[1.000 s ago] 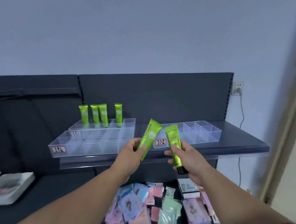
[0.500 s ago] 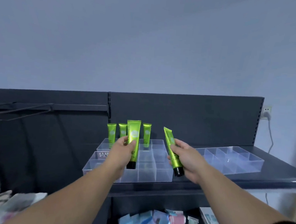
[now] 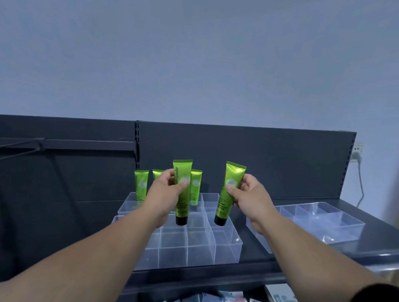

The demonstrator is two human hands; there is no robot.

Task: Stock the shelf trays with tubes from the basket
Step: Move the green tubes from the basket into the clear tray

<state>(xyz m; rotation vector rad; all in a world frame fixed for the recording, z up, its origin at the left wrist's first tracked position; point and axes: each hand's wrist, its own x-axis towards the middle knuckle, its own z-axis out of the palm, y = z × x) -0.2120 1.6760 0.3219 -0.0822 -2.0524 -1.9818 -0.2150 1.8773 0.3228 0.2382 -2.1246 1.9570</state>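
At frame centre, the left hand (image 3: 166, 191) pinched one green tube (image 3: 182, 207) and the right hand (image 3: 249, 196) pinched a second tube (image 3: 224, 205), both caps-down just above the clear divided tray (image 3: 201, 250) on the dark shelf (image 3: 253, 261).

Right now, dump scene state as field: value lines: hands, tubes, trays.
left hand: grips left tube, upright, cap down, over left tray
right hand: grips right tube, slightly tilted, cap down, over that tray's right column
stocked tubes: three visible, standing in the back row; the left hand may hide more
right tray: no tubes visible in it
shelf: carries both trays
basket: not in view
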